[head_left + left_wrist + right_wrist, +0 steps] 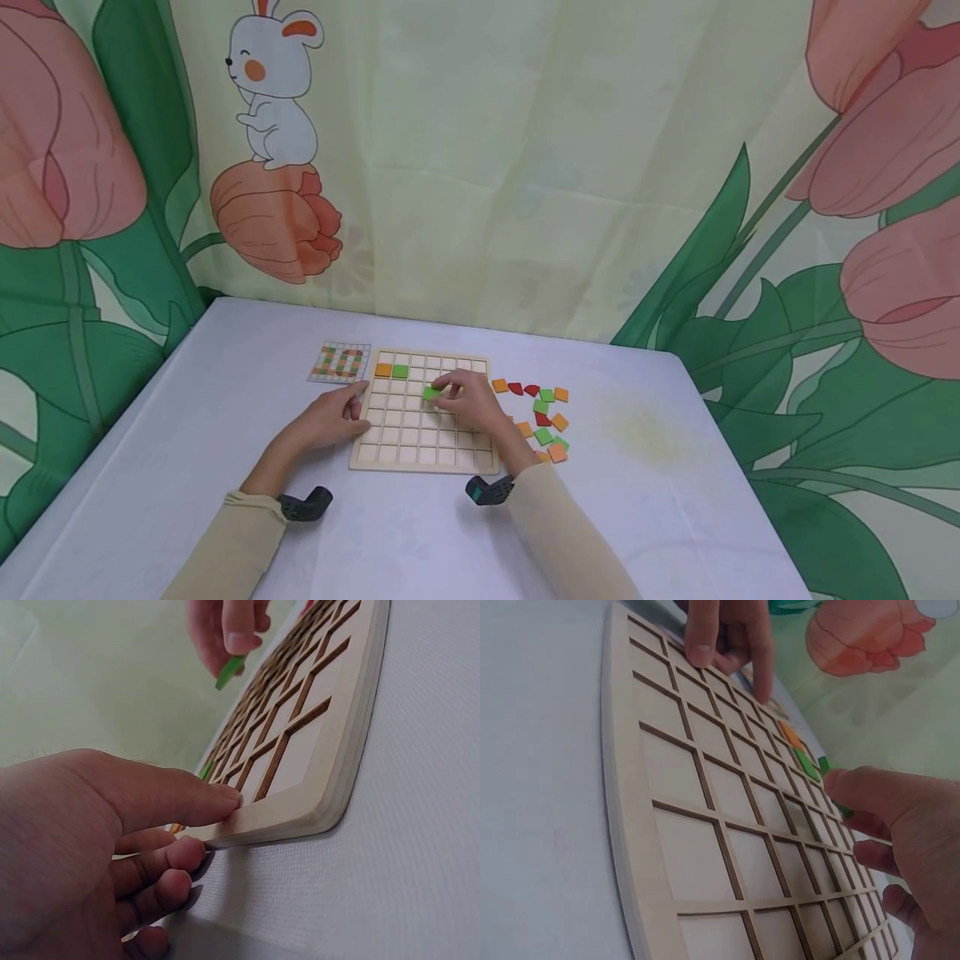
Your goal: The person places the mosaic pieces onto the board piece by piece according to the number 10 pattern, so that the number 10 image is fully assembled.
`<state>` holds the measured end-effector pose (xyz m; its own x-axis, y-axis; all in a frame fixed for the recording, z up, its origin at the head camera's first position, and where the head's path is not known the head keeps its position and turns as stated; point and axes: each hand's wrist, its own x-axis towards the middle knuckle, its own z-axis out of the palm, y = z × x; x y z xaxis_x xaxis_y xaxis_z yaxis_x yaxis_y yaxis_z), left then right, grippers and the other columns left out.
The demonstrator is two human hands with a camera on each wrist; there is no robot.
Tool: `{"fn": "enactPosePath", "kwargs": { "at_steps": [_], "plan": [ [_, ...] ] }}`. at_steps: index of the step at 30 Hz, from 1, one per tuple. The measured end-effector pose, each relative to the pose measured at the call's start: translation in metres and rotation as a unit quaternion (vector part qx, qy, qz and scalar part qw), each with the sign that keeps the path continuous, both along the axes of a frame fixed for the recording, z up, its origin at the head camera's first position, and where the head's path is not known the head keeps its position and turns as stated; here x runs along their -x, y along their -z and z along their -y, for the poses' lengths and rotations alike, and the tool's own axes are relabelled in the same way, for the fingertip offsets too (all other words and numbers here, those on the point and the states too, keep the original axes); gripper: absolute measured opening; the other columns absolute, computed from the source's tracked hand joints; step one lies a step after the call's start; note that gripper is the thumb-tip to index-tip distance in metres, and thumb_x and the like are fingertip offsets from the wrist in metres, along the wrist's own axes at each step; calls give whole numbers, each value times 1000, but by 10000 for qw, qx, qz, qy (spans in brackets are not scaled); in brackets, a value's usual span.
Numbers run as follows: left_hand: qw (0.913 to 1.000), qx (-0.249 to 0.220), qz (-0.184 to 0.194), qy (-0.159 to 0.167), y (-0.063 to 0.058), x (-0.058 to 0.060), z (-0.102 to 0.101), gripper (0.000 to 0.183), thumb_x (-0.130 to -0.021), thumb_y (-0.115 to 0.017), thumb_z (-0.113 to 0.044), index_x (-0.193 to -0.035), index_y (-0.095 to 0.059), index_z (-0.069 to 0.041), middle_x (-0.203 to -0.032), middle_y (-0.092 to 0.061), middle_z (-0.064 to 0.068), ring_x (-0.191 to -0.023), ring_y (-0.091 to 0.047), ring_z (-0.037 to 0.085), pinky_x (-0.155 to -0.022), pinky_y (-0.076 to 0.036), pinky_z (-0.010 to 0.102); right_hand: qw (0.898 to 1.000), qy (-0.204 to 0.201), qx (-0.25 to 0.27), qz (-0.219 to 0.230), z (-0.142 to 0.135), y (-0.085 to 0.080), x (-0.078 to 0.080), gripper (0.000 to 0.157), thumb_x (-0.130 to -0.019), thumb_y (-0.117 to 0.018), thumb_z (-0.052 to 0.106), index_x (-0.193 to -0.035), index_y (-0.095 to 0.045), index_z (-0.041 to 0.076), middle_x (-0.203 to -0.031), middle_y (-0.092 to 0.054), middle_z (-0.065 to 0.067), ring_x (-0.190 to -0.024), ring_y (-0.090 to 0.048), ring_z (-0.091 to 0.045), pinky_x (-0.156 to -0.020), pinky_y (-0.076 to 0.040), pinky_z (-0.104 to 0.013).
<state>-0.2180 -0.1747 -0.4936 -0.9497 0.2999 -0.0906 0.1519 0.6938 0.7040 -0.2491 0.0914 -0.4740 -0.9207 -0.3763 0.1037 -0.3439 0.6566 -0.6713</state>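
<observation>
1. Up close, the left hand (pixel 330 419), thumb and forefinger spread, touches the left edge of the grid board (pixel 423 470)
2. Now the right hand (pixel 470 403) pinches a green tile (pixel 431 392) above it
3. Farther, an orange tile (pixel 383 370) fills a cell

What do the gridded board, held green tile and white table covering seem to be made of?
Gridded board: probably plywood, pale and smooth, judging by its layered-looking edge and browned slot walls.
Green tile: perhaps painted wood or plastic, fairly matte; its even colour leaves that open.
White table covering: likely woven fabric, matte, with a fine surface texture.
</observation>
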Motion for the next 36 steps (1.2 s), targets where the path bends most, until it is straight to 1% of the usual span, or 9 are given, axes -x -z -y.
{"fn": "enactPosePath", "kwargs": {
  "at_steps": [5, 8, 13, 18, 21, 26, 31, 33, 36],
  "plan": [
    [10000, 21, -2, -16, 0, -1, 1, 74, -84, -71, -16, -145, -35, 5, -84, -52, 3, -72, -45, 15, -60, -35, 25, 9999, 21, -68, 132, 13, 3, -1, 24, -83, -76, 27, -105, -74, 19, -97, -69, 6, -78, -52, -9, -67, -41, -21],
    [10000, 27, 36, -30, 0, -1, 0, 74, -84, -71, -16, -145, -35, 5, -84, -52, 3, -72, -45, 15, -60, -35, 25, 9998, 20, -25, 197, 21, 4, -3, 20, -83, -76, 27, -101, -74, 19, -91, -66, 6, -76, -50, -9, -65, -41, -21],
    [10000, 12, 73, -22, -1, -1, -1, 74, -84, -71, -16, -145, -35, 5, -84, -52, 3, -71, -45, 15, -59, -35, 25, 9999, -66, -53, 57, 33, 6, -5, 14, -83, -76, 26, -94, -73, 18, -85, -62, 6, -73, -49, -8, -63, -39, -20],
    [10000, -11, 43, 37, -1, -2, -1, 73, -84, -71, -16, -144, -36, 6, -84, -52, 3, -71, -45, 15, -59, -35, 25, 9995, -89, -209, -199, 43, 10, -4, 14, -83, -75, 28, -93, -74, 18, -87, -63, 9, -71, -48, -7, -61, -39, -20],
    [10000, -32, 58, 51, -2, -2, -1, 73, -84, -71, -16, -144, -35, 6, -83, -52, 3, -70, -45, 14, -59, -35, 25, 9991, -77, -326, -272, 47, 13, -5, 13, -84, -74, 28, -93, -74, 19, -91, -64, 8, -72, -49, -7, -63, -39, -20],
    [9999, -19, 110, 42, -2, -2, -1, 74, -84, -70, -16, -145, -34, 6, -84, -52, 3, -70, -45, 14, -59, -35, 25, 9975, -29, -574, -404, 52, 15, -5, 9, -85, -73, 28, -90, -73, 21, -101, -67, 10, -82, -53, -5, -71, -43, -20],
    [9999, 12, 108, 36, -3, -1, -1, 73, -85, -70, -16, -145, -35, 5, -84, -52, 3, -70, -45, 14, -59, -34, 25, 9953, -90, -716, -653, 55, 16, -5, 9, -85, -73, 28, -90, -75, 21, -108, -69, 8, -96, -58, -8, -82, -47, -25],
    [9999, 25, 79, 60, -3, -1, 0, 73, -85, -70, -17, -145, -35, 5, -84, -52, 3, -70, -45, 14, -59, -35, 25, 9947, -103, -741, -706, 56, 16, -5, 9, -85, -73, 27, -90, -75, 20, -109, -69, 7, -98, -58, -10, -83, -48, -27],
    [10000, 19, 46, 71, -3, -1, 1, 73, -85, -70, -17, -145, -35, 5, -84, -52, 2, -70, -45, 14, -59, -34, 25, 9944, -124, -752, -726, 57, 16, -6, 9, -86, -72, 27, -91, -76, 20, -109, -68, 7, -98, -57, -10, -82, -47, -26]
  ]
}}
